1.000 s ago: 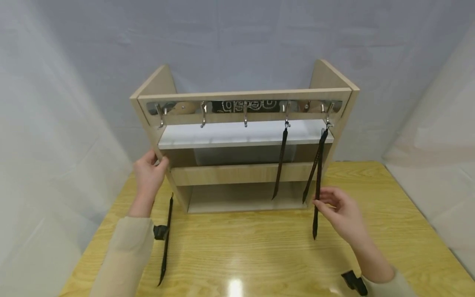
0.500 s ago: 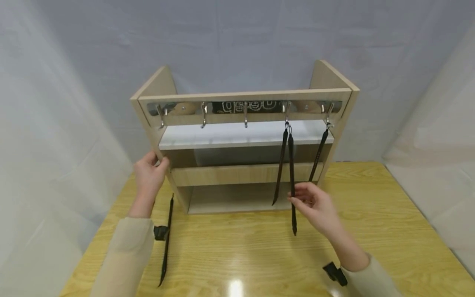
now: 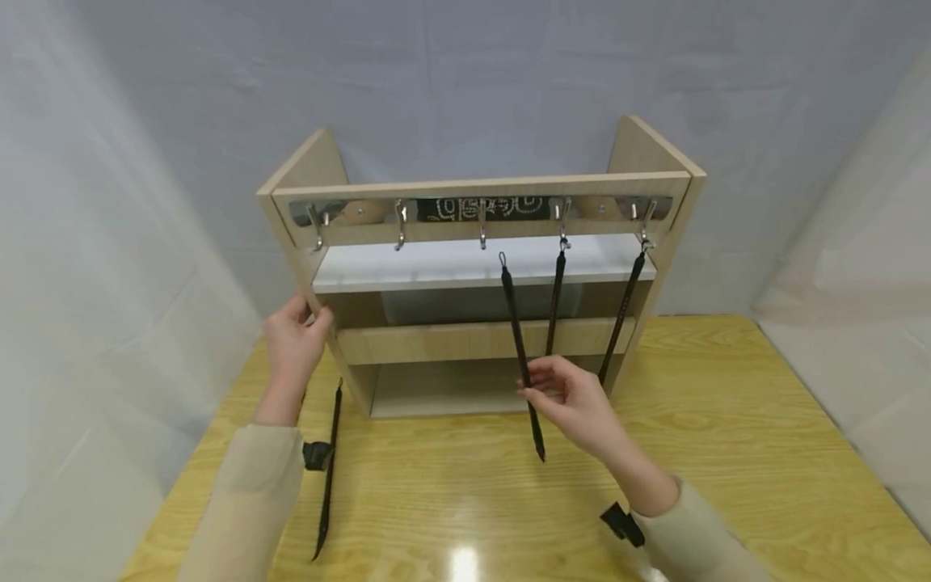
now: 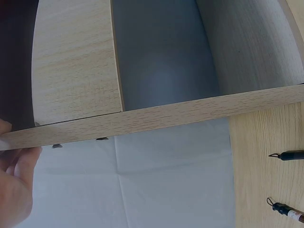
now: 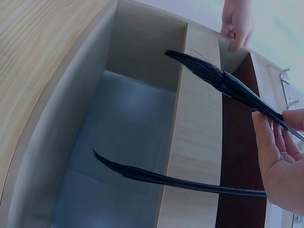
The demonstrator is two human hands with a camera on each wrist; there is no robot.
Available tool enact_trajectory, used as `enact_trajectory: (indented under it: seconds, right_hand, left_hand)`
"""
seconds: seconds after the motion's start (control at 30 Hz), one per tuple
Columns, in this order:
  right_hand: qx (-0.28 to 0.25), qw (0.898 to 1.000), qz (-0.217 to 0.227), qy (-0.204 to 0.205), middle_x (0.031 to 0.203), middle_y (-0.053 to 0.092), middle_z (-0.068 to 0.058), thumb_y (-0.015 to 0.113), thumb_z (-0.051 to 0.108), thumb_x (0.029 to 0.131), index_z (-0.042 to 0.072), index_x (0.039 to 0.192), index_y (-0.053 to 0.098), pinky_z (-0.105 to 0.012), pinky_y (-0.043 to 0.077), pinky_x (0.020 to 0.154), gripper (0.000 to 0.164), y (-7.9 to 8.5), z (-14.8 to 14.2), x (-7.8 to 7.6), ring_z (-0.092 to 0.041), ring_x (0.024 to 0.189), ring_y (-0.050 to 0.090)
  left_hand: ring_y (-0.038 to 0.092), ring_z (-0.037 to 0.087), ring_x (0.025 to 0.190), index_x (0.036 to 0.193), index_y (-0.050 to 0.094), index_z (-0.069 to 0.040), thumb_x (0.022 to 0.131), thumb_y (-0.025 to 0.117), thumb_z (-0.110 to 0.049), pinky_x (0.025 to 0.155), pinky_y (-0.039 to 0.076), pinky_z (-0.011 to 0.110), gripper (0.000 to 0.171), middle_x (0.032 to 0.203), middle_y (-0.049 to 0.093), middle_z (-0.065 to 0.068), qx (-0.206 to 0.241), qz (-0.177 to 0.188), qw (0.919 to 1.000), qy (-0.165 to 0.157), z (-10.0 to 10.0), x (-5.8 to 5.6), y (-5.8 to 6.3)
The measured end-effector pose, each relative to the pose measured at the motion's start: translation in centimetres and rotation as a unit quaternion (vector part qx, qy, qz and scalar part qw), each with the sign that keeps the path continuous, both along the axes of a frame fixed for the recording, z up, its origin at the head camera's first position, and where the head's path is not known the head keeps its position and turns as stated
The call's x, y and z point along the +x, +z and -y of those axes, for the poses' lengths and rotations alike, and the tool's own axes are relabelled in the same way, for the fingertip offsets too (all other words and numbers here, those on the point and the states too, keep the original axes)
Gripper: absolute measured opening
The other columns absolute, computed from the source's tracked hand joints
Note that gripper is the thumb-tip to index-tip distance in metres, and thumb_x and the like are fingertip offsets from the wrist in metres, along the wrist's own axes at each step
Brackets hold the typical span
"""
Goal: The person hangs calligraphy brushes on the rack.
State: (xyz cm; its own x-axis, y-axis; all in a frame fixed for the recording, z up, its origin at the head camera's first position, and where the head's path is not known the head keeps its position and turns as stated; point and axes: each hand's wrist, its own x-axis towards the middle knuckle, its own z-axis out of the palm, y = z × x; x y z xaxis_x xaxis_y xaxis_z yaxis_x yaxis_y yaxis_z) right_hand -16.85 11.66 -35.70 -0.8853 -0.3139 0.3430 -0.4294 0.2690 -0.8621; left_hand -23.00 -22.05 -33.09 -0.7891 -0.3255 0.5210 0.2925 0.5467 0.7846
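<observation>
I am pinching a black brush (image 3: pixel 517 333) between the thumb and fingers of the right hand (image 3: pixel 575 408); it is slanting bristles down in front of the shelf unit (image 3: pixel 451 343), its top loop hanging free just below and to the right of the middle hook (image 3: pixel 482 222). Two more brushes are hanging from the hooks nearest the unit's right edge: the inner brush (image 3: pixel 556 299) is losing its lower end behind the right hand, and the outer brush (image 3: pixel 625 311) is also having its tip covered there. With the left hand (image 3: pixel 294 335) I am gripping the front edge of the left side panel (image 4: pixel 166 112), though some fingers are hiding behind it. Near the table's left edge, by the unit's lower left corner, a brush (image 3: pixel 326 501) is lying on the table (image 3: pixel 407 493), its middle covered by the black wrist mount (image 3: pixel 316 455). The left wrist view is showing me another, labelled brush (image 4: pixel 285 209) beside it, cut off by the frame; the left arm is mostly hiding it overhead. In the right wrist view, a second brush is disappearing at the hand, and I cannot tell which hanging one it is.
</observation>
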Motion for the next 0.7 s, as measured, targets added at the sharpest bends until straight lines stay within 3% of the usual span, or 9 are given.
enact_trajectory:
  seconds: [0.37, 0.7]
  right_hand:
    - [0.012, 1.0, -0.021, 0.006, 0.092, 0.062, -0.008, 0.062, 0.004, 0.08, -0.002, 0.102, 0.057, -0.025, 0.05, 0.068, 0.023, 0.0, 0.9, -0.8, -0.017, 0.082, 0.06]
    - [0.03, 0.999, -0.026, -0.022, 0.089, 0.061, -0.005, 0.064, 0.003, 0.078, 0.0, 0.102, 0.058, -0.026, 0.05, 0.066, 0.024, 0.2, 1.2, -1.1, -0.016, 0.08, 0.058]
  left_hand:
    - [0.057, 0.027, 0.099, 0.076, 0.059, 0.009, 0.076, 0.052, 0.002, 0.077, 0.049, 0.036, 0.01, 0.088, 0.063, 0.023, -0.003, -0.005, 1.0, -0.002, 0.1, -0.2, -0.1]
    - [0.056, 0.028, 0.099, 0.074, 0.058, 0.01, 0.076, 0.052, 0.003, 0.077, 0.048, 0.035, 0.009, 0.089, 0.063, 0.024, 0.007, -0.005, 1.0, -0.003, 0.1, -0.2, -0.2]
